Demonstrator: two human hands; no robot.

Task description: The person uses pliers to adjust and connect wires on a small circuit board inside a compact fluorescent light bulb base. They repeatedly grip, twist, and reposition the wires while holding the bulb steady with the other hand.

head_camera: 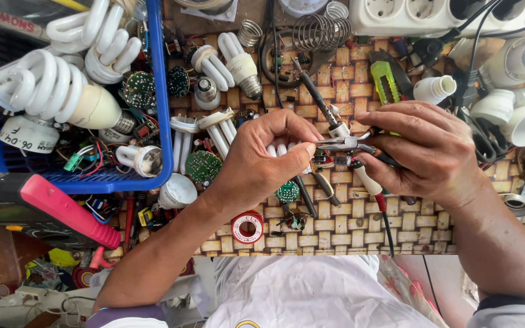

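My left hand (268,159) is closed around a compact fluorescent lamp part; its white tubes (279,149) show between the fingers and a small green circuit board (287,191) hangs below the hand. My right hand (429,152) grips small pliers (343,144), whose jaws point left and pinch at the wiring (325,161) of that lamp part between the two hands. A soldering iron (320,100) with a dark handle lies on the woven mat just above the hands.
A blue basket (164,91) at left holds spiral lamps and circuit boards. Loose lamps, round boards, a wire coil stand (320,31), a red solder spool (247,226), a green utility knife (385,82) and white lamp housings (511,112) crowd the woven mat (347,231). A power strip (445,15) lies at the far edge.
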